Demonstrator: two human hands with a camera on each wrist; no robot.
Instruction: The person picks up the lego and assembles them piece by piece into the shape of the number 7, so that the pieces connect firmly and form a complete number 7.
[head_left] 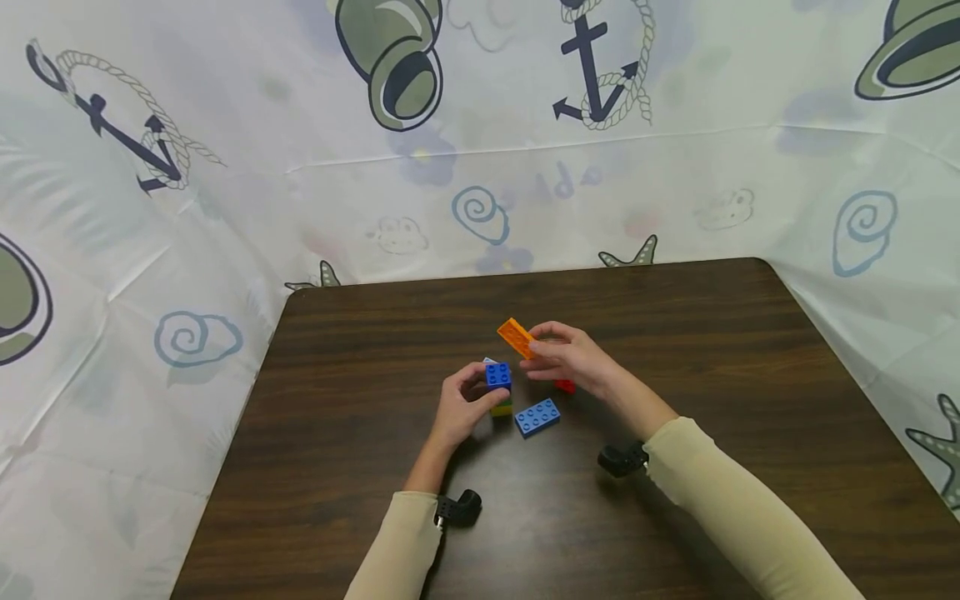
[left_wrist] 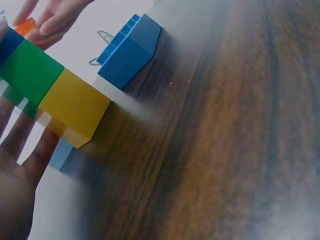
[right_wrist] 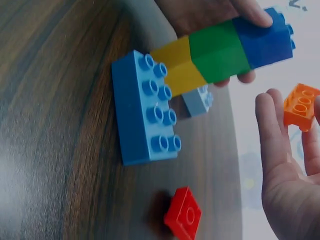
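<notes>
My left hand (head_left: 459,410) grips an upright stack of toy building bricks standing on the table. Its top is a dark blue brick (head_left: 498,375), above a green brick (right_wrist: 217,50) and a yellow brick (right_wrist: 176,62). In the right wrist view, the thumb lies on the blue brick while other fingertips show beneath the green one. Up and to the right of the stack, my right hand (head_left: 576,360) holds an orange brick (head_left: 514,335) tilted in the air, its hollow underside showing in the head view. Orange and stack are apart.
A blue eight-stud brick (head_left: 537,417) lies just right of the stack. Below my right hand, partly hidden, is a red brick (head_left: 566,386). A light blue brick (right_wrist: 196,101) sits behind the stack. The dark wooden table (head_left: 360,467) meets a patterned white cloth (head_left: 525,208).
</notes>
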